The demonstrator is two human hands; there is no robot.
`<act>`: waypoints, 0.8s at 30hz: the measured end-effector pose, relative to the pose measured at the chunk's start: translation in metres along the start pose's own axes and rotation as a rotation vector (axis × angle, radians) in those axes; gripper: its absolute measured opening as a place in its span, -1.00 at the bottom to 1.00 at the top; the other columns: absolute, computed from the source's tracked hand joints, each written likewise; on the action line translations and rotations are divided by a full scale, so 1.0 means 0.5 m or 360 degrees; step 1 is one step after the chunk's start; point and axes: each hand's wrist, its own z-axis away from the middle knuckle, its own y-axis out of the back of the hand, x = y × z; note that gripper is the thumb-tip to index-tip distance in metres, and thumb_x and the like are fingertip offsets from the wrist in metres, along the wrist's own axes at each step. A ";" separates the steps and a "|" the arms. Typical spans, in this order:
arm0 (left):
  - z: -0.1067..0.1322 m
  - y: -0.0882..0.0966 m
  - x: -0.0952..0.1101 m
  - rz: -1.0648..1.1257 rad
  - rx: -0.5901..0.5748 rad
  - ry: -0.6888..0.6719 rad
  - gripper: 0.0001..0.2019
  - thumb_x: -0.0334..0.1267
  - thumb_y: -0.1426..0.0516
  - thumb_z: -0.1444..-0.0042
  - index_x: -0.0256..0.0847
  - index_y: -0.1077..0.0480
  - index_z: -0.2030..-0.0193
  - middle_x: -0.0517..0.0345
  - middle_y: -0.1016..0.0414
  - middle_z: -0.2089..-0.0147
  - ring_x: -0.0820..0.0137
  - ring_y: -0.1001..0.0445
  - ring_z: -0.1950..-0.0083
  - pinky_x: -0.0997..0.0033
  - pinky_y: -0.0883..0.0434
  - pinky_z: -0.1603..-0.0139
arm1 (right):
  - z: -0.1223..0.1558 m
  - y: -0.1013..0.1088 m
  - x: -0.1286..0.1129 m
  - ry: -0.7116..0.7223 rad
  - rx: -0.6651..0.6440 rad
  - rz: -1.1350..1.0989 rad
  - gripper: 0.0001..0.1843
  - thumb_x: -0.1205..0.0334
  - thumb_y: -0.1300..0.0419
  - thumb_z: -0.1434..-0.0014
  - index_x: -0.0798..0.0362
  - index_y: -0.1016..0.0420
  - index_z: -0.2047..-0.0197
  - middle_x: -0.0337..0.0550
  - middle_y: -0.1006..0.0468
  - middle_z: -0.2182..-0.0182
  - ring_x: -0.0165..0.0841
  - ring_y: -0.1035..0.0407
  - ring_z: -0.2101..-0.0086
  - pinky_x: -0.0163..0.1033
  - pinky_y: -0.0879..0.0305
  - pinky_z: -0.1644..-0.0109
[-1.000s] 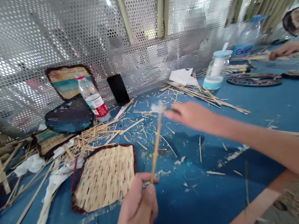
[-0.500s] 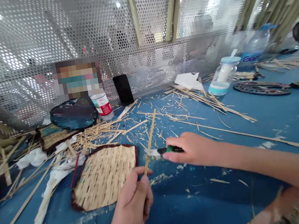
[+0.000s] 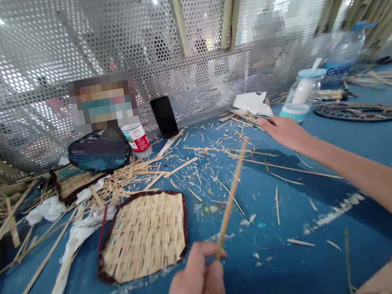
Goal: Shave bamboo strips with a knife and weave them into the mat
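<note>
My left hand (image 3: 195,290) is low in the middle, pinching the near end of a thin bamboo stick (image 3: 231,197) that slants up and to the right over the blue table (image 3: 352,161). My right hand (image 3: 283,131) is stretched far out past the stick's tip, close to a pile of bamboo strips (image 3: 248,123) and a white paper (image 3: 252,102). Its fingers look curled together, and what they hold is hidden. A woven bamboo mat with a dark edge (image 3: 145,236) lies just left of my left hand.
Bamboo strips and shavings litter the table, thickest at the left (image 3: 111,181). A water bottle (image 3: 136,139), a black phone (image 3: 164,116) and a dark plate (image 3: 99,150) stand by the perforated metal screen. A capped jar (image 3: 300,97) and a dark tray (image 3: 354,113) sit at the right.
My right hand has swept from beside the stick near the mat out to the far right; the green-handled cutter it held no longer shows. The stick now leans further right.
</note>
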 end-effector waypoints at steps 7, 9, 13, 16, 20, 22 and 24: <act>-0.039 0.020 0.033 0.0454 0.0104 0.0117 -0.69 0.08 0.05 -0.29 -0.14 -0.21 0.18 0.36 -0.25 0.55 0.56 -0.11 0.66 0.62 -0.11 0.70 | 0.069 -0.022 -0.084 0.0470 -0.0153 -0.0233 -0.67 0.02 -0.08 -0.26 0.04 -0.50 0.07 0.09 -0.45 -0.01 -0.10 -0.28 -0.06 0.03 -0.11 -0.16; -0.036 0.017 0.027 0.0434 0.0095 0.0091 -0.70 0.05 0.05 -0.30 -0.14 -0.21 0.20 0.36 -0.24 0.54 0.55 -0.13 0.64 0.61 -0.11 0.68 | 0.118 -0.012 -0.139 0.0622 -0.0483 -0.0608 -0.63 0.00 -0.05 -0.29 0.01 -0.50 0.00 0.02 -0.47 -0.05 -0.16 -0.29 -0.08 0.01 -0.10 -0.20; -0.015 0.006 0.028 -0.0043 -0.0075 -0.0092 -0.73 -0.04 0.10 -0.34 -0.15 -0.22 0.25 0.29 -0.28 0.47 0.48 -0.26 0.52 0.49 -0.25 0.51 | 0.212 -0.001 -0.213 0.0620 -0.1273 -0.1417 -0.56 -0.09 -0.09 -0.27 0.01 -0.50 -0.03 -0.09 -0.57 0.06 -0.26 -0.43 0.07 -0.10 -0.30 -0.05; 0.003 0.008 0.060 -0.0774 -0.0198 -0.0374 -0.77 -0.13 0.10 -0.35 -0.17 -0.29 0.14 0.13 -0.43 0.28 0.35 -0.40 0.27 0.35 -0.33 0.21 | 0.235 -0.009 -0.225 0.0589 -0.1416 -0.1770 -0.58 -0.12 -0.14 -0.22 0.10 -0.54 0.21 -0.07 -0.60 0.24 -0.28 -0.47 0.17 -0.13 -0.32 0.01; 0.006 0.043 0.115 -0.1322 -0.0219 -0.0544 -0.65 -0.11 0.15 -0.37 -0.15 -0.32 -0.10 0.03 -0.43 -0.08 0.28 -0.36 -0.12 0.29 -0.26 -0.15 | 0.187 -0.015 -0.202 0.0252 -0.1463 -0.2254 -0.62 -0.11 -0.18 -0.19 0.07 -0.46 0.28 -0.07 -0.60 0.28 -0.26 -0.50 0.15 -0.11 -0.33 -0.01; -0.007 0.070 0.122 -0.1707 -0.0052 -0.0512 -0.60 -0.05 0.15 -0.36 -0.18 -0.33 -0.13 -0.01 -0.40 -0.16 0.23 -0.31 -0.20 0.21 -0.22 -0.23 | 0.150 -0.015 -0.184 0.0081 -0.1284 -0.2375 -0.65 -0.09 -0.21 -0.16 0.06 -0.44 0.28 -0.13 -0.57 0.39 -0.27 -0.51 0.19 -0.13 -0.36 0.03; -0.026 0.097 0.110 -0.2046 0.0152 -0.0400 -0.52 0.04 0.09 -0.32 -0.28 -0.36 -0.13 -0.15 -0.38 -0.20 0.05 -0.30 -0.22 0.01 -0.22 -0.23 | 0.120 -0.016 -0.166 -0.0020 -0.1087 -0.2434 -0.68 -0.08 -0.20 -0.17 0.03 -0.41 0.28 -0.30 -0.42 0.57 -0.34 -0.49 0.36 -0.18 -0.39 0.15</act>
